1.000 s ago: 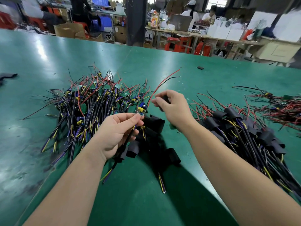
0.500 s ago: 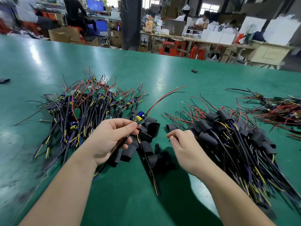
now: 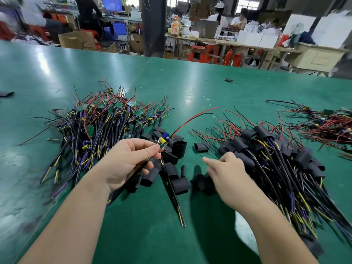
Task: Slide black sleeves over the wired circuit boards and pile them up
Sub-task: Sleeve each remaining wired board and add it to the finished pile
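Down from beside the board, where it was a second ago, the right hand now hovers low over the table, next to the sleeved pile. Its fingers are loosely curled, index stretched leftward, gripping nothing. The left hand is raised just above the loose sleeves, thumb and fingertips pinching one board by its near end. The board's cable runs back through the palm.

Three heaps lie on the table: bare boards at left, the sleeved pile at right, a smaller tangle far right. The loose sleeves number roughly a dozen. A lone sleeve lies apart, and two strays lie farther off.
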Motion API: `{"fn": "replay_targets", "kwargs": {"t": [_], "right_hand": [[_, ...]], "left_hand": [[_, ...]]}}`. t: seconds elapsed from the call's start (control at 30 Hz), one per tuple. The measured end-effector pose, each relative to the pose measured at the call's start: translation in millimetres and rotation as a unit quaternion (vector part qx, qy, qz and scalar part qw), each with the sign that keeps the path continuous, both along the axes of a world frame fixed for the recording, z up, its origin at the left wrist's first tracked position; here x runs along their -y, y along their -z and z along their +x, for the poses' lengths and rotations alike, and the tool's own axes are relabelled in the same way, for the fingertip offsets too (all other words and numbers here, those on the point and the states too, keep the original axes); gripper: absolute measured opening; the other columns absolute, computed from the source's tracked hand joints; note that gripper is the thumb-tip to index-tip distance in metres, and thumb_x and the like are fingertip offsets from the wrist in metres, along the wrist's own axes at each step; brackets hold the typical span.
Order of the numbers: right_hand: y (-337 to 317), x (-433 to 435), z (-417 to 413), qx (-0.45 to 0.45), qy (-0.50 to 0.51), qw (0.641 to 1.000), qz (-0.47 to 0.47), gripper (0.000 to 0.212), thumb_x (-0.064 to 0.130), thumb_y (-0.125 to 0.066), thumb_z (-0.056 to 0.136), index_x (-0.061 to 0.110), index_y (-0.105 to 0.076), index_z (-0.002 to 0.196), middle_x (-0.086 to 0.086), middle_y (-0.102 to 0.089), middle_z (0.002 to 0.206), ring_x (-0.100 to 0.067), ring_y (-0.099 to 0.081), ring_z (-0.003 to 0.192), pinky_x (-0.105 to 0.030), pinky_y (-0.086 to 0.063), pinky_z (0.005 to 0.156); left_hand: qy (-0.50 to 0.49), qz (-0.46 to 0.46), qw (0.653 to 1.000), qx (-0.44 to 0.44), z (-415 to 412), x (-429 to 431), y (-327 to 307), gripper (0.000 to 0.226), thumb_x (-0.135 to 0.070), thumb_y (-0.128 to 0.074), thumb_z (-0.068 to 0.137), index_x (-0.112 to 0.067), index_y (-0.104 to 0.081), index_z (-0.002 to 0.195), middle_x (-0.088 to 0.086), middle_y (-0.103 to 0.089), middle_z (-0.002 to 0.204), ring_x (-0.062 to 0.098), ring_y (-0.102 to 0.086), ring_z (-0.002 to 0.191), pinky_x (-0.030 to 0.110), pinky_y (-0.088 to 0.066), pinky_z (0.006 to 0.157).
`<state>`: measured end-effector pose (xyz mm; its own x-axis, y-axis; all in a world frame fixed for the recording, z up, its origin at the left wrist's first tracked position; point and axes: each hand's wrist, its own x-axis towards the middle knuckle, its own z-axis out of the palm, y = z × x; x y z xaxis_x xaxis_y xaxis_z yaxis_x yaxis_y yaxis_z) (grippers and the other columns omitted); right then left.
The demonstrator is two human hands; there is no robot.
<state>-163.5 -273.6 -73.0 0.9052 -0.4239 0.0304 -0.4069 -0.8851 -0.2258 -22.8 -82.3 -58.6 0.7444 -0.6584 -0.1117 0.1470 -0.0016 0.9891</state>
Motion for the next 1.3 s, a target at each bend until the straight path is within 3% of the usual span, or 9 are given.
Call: {"fn": "replay_targets", "kwargs": {"t": [0.2, 0.5, 0.63, 0.7, 0.87, 0.97, 1.07, 1.17, 1.3], "right_hand": [[-8.7, 9.9, -6.9, -0.03, 0.001, 0.995, 0.092, 0.045, 0.028, -0.071, 0.084, 0.031, -0.059, 0.127, 0.002, -0.043, 0.105, -0.017, -0.05, 0.097, -0.017, -0.031, 0.08], [-11.1, -6.4, 6.4, 0.011, 0.027, 0.994, 0.105, 0.023, 0.026, -0.075, 0.075, 0.025, -0.058, 0.091, 0.004, -0.061, 0.097, -0.015, -0.053, 0.089, -0.026, -0.036, 0.066], [-14.5, 4.6, 0.5, -0.033, 0.069, 0.983, 0.168, 0.046, 0.025, -0.081, 0.07, 0.023, -0.058, 0.109, 0.008, -0.054, 0.091, -0.013, -0.054, 0.085, -0.023, -0.04, 0.069], [-15.3, 9.7, -2.2, -0.035, 0.063, 0.979, 0.19, 0.038, 0.023, -0.082, 0.069, 0.022, -0.066, 0.104, 0.012, -0.054, 0.085, -0.009, -0.054, 0.076, -0.019, -0.04, 0.06], [-13.5, 21.6, -5.6, 0.132, 0.073, 0.951, 0.27, 0.024, 0.017, -0.085, 0.068, 0.025, -0.072, 0.086, 0.004, -0.069, 0.084, -0.01, -0.062, 0.074, -0.024, -0.049, 0.072], [-19.1, 26.4, -6.1, 0.321, 0.096, 0.866, 0.371, 0.024, 0.008, -0.083, 0.069, 0.021, -0.072, 0.085, -0.002, -0.074, 0.082, -0.017, -0.066, 0.074, -0.034, -0.057, 0.077], [-27.7, 26.3, -4.4, 0.45, 0.128, 0.694, 0.547, 0.024, 0.017, -0.077, 0.066, 0.016, -0.067, 0.087, 0.003, -0.074, 0.077, -0.008, -0.066, 0.069, -0.02, -0.053, 0.063], [-35.0, 20.8, -3.9, 0.457, 0.154, 0.509, 0.713, 0.028, 0.026, -0.068, 0.067, 0.012, -0.061, 0.09, -0.002, -0.073, 0.079, -0.012, -0.071, 0.073, -0.017, -0.053, 0.057], [-39.8, 10.2, -4.2, 0.422, 0.155, 0.418, 0.789, 0.03, 0.032, -0.062, 0.082, 0.004, -0.06, 0.093, -0.01, -0.074, 0.089, -0.017, -0.073, 0.081, -0.018, -0.055, 0.057]], "left_hand": [[0.01, 0.002, 1.0, 0.006, -0.1, -1.1, -0.4, 0.015, -0.025, -0.066, 0.073, -0.01, -0.07, 0.075, 0.001, -0.068, 0.067, 0.008, -0.054, 0.047, 0.018, -0.045, 0.042], [0.026, 0.006, 1.0, 0.015, -1.6, -1.4, -0.9, 0.013, -0.024, -0.066, 0.074, -0.016, -0.073, 0.067, 0.002, -0.068, 0.068, 0.009, -0.054, 0.048, 0.018, -0.045, 0.043], [0.048, 0.014, 0.999, 0.016, -2.0, -3.7, -1.8, 0.012, -0.024, -0.066, 0.073, -0.019, -0.074, 0.067, 0.002, -0.068, 0.068, 0.008, -0.055, 0.048, 0.017, -0.044, 0.043], [0.064, 0.017, 0.998, 0.018, -2.0, -5.4, -2.5, 0.01, -0.026, -0.067, 0.072, -0.02, -0.075, 0.068, 0.001, -0.068, 0.068, 0.008, -0.055, 0.048, 0.017, -0.044, 0.042], [0.087, 0.016, 0.996, 0.008, -0.6, -10.2, -4.5, 0.01, -0.028, -0.068, 0.068, -0.02, -0.074, 0.069, 0.001, -0.067, 0.067, 0.01, -0.054, 0.046, 0.017, -0.043, 0.042], [0.096, 0.02, 0.995, 0.005, 0.2, -12.5, -5.5, 0.009, -0.026, -0.068, 0.069, -0.02, -0.074, 0.068, 0.002, -0.067, 0.067, 0.01, -0.054, 0.046, 0.017, -0.042, 0.042], [0.102, 0.017, 0.995, 0.004, 0.4, -13.8, -5.5, 0.01, -0.023, -0.065, 0.071, -0.019, -0.073, 0.067, 0.002, -0.067, 0.066, 0.01, -0.054, 0.045, 0.017, -0.042, 0.042], [0.107, 0.015, 0.994, 0.008, -0.2, -13.3, -5.2, 0.01, -0.022, -0.066, 0.07, -0.017, -0.074, 0.067, 0.003, -0.067, 0.065, 0.01, -0.054, 0.045, 0.017, -0.043, 0.042], [0.107, 0.015, 0.994, 0.006, -1.3, -12.6, -4.6, 0.009, -0.024, -0.067, 0.068, -0.018, -0.074, 0.067, 0.003, -0.067, 0.065, 0.01, -0.054, 0.045, 0.017, -0.043, 0.041]]}}
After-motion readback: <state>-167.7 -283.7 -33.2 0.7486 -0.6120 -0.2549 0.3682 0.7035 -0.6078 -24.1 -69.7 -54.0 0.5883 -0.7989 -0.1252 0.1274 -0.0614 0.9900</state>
